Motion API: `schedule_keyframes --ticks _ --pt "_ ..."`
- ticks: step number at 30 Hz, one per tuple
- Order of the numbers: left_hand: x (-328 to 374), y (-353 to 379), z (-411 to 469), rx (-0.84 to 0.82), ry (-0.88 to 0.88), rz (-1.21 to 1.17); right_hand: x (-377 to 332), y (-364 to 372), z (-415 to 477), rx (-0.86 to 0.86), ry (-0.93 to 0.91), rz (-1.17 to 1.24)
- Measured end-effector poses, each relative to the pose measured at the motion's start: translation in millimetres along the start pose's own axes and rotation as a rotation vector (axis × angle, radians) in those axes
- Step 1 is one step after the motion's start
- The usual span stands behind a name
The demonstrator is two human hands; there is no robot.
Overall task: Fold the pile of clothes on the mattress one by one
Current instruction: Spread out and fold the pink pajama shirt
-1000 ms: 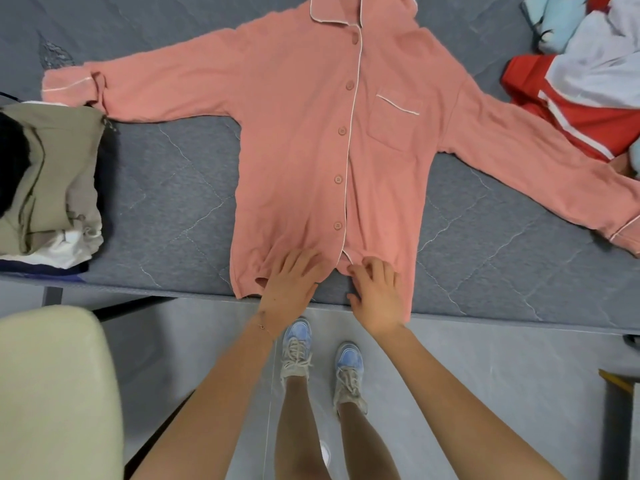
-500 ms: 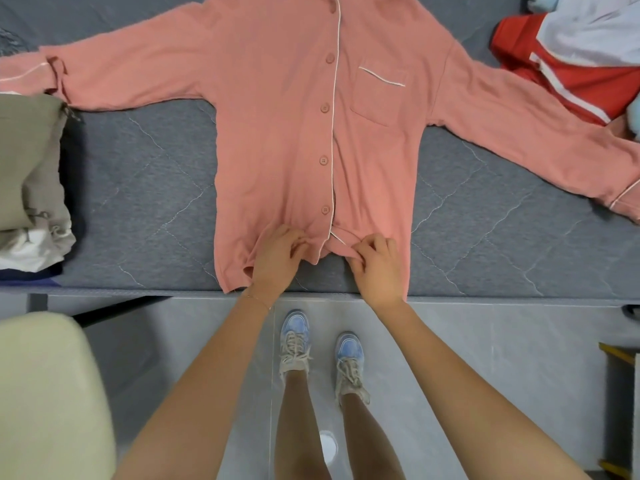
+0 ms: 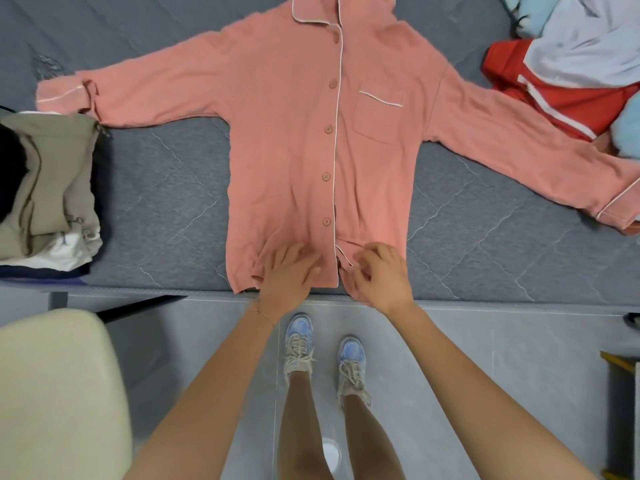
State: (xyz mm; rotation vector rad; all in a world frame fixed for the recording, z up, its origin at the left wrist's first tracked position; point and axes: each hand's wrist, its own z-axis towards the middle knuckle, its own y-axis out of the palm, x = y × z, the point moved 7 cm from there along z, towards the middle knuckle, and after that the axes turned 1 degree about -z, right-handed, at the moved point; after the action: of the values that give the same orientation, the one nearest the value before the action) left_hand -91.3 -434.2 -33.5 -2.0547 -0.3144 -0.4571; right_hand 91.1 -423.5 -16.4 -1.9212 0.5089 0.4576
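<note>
Got a folded stack (image 3: pixel 45 188) at the left edge of the mattress (image 3: pixel 156 188). Then a pink shirt (image 3: pixel 287 133) spread front-up across the middle, sleeves out, hem at the near edge. Pressing that hem with the left hand (image 3: pixel 287 271), fingers splayed flat. Probably pinching it beside the button strip with the right hand (image 3: pixel 381 275), fingers curled. Got an unfolded pile (image 3: pixel 571 71) in the far right corner.

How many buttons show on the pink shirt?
5, down the shirt front: top button by the collar, second, third beside the pocket, fourth, fifth above the left hand. That hand may hide another.
</note>
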Motion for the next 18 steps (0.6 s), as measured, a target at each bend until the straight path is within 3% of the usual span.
schedule_keyframes --ticks 3,6,18 --pt "3.7 -23.3 -2.2 0.104 -0.075 0.099 -14.2 -15.8 5.3 0.013 -0.033 -0.117" --pt "4.4 -39.2 4.9 0.084 -0.155 0.147 -20.2 -23.7 15.4 -0.053 0.010 -0.191" --pt "-14.4 -139.6 45.6 0.209 -0.177 0.233 -98.0 -74.9 78.8 -0.027 -0.014 -0.221"
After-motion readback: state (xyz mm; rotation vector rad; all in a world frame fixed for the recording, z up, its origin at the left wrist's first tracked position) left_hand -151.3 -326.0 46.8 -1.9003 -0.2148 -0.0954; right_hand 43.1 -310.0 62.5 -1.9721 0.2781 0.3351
